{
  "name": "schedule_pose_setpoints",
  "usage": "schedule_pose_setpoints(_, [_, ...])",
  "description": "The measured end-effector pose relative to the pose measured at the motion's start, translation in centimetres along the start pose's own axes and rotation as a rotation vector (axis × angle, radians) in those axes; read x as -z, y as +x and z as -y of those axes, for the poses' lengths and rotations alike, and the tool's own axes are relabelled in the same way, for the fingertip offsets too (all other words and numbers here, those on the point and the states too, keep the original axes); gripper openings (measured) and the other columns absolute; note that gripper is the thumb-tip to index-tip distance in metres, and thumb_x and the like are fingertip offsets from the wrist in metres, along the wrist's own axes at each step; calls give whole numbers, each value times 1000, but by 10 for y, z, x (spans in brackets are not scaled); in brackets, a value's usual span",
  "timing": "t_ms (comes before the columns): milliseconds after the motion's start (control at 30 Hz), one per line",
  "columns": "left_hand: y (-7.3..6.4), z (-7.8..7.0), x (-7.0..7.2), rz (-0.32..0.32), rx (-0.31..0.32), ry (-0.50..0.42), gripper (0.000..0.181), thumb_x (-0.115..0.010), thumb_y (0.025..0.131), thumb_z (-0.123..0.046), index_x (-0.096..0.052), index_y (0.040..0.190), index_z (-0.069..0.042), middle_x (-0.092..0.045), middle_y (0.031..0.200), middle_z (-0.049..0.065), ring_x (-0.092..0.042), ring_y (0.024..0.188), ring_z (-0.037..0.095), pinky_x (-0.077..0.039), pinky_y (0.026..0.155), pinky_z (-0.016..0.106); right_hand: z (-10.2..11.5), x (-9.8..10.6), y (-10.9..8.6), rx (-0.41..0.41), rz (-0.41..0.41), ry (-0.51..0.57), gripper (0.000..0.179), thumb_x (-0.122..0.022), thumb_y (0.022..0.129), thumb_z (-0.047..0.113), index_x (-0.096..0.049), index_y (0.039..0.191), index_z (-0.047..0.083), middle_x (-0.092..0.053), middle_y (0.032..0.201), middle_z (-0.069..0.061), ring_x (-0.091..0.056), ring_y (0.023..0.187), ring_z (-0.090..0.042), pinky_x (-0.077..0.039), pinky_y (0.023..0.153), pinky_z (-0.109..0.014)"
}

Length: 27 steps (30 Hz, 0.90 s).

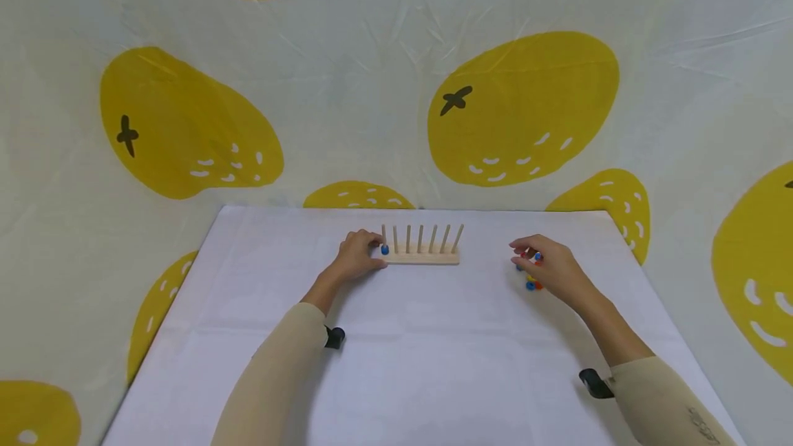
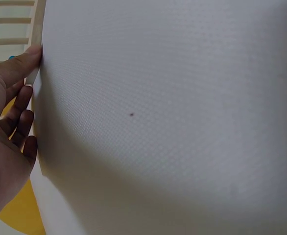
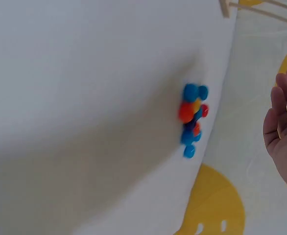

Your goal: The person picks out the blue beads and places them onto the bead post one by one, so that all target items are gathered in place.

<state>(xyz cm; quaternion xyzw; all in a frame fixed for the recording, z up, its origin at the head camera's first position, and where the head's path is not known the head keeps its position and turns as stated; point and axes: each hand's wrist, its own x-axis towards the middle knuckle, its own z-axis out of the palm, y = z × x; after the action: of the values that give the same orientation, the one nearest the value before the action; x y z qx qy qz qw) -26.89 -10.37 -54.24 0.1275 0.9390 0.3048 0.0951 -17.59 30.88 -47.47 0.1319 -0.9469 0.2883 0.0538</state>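
Note:
A wooden peg stand (image 1: pixel 427 259) with several upright pegs lies near the back of the table. One blue bead (image 1: pixel 385 250) sits low on its leftmost peg. My left hand (image 1: pixel 357 255) holds the stand's left end, thumb at the front corner and fingers round the back; the left wrist view shows the thumb on the edge of the base (image 2: pixel 36 29). To the right, my right hand (image 1: pixel 551 266) hovers above a pile of small beads (image 1: pixel 531 285), its fingers loosely bent. In the right wrist view the beads (image 3: pixel 186 112) are blue, red, orange and yellow, apart from the hand.
A white cloth (image 1: pixel 421 363) covers the table, whose back edge runs just behind the stand. Behind hangs a pale curtain (image 1: pixel 372 88) with large yellow fruit prints. A dark wrist device (image 1: pixel 597 384) shows by the right sleeve, another (image 1: pixel 335 338) by the left.

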Motion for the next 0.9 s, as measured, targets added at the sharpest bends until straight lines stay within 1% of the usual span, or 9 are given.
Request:
schedule_pose_setpoints(100, [-1, 0, 0, 2, -15, -4, 55, -88, 83, -28, -68, 132, -11, -65, 126, 7, -51, 120, 28, -37, 110, 50, -15, 0, -10, -57, 39, -6, 33, -76, 94, 16, -70, 126, 7, -71, 109, -7, -62, 94, -21, -52, 74, -18])
schedule_pose_setpoints(167, [-1, 0, 1, -1, -19, -3, 55, -88, 83, -28, -68, 131, -11, -66, 125, 7, -52, 120, 28, -37, 110, 49, -23, 0, -15, -76, 47, -8, 34, -76, 94, 15, -70, 126, 7, -72, 109, -8, -62, 94, -22, -52, 73, -20])
schedule_pose_setpoints(333, [-2, -1, 1, -3, -22, 7, 54, -88, 84, -28, -69, 131, -11, -65, 124, 6, -52, 119, 28, -38, 109, 49, -38, 1, -26, -105, 59, -24, 36, -78, 92, 16, -70, 126, 6, -72, 110, -11, -62, 94, -24, -52, 74, -22])
schedule_pose_setpoints(467, [-3, -2, 2, -5, -21, 9, 54, -87, 84, -28, -68, 132, -10, -65, 124, 7, -52, 119, 28, -38, 109, 48, -44, 1, -31, -125, 92, -22, 34, -78, 93, 16, -71, 124, 5, -71, 115, -12, -64, 98, -27, -52, 75, -22])
schedule_pose_setpoints(567, [-4, -3, 2, -8, -13, -3, 55, -87, 84, -27, -68, 132, -10, -64, 125, 7, -52, 119, 28, -38, 109, 48, -47, -1, -33, -145, 127, -18, 33, -77, 93, 16, -71, 124, 5, -71, 115, -11, -63, 100, -27, -52, 75, -21])
schedule_pose_setpoints(667, [-4, -4, 3, -10, -10, -11, 54, -87, 84, -27, -68, 132, -10, -64, 125, 7, -51, 119, 28, -38, 110, 49, -49, -5, -35, -155, 148, -12, 33, -76, 93, 15, -71, 124, 6, -70, 114, -10, -63, 100, -25, -52, 76, -19])
schedule_pose_setpoints(767, [-4, -4, 3, -8, -9, -15, 53, -87, 84, -27, -68, 131, -10, -64, 124, 7, -51, 119, 28, -38, 110, 49, -49, -8, -35, -152, 148, -18, 31, -77, 92, 12, -73, 122, 6, -70, 110, -9, -62, 97, -24, -52, 77, -18])
schedule_pose_setpoints(900, [-3, -4, 4, 1, -9, -6, 53, -87, 84, -27, -68, 131, -10, -64, 124, 7, -51, 118, 28, -38, 109, 48, -50, -12, -32, -153, 164, -56, 29, -79, 90, 10, -74, 118, 6, -67, 102, -7, -61, 93, -23, -54, 77, -25])
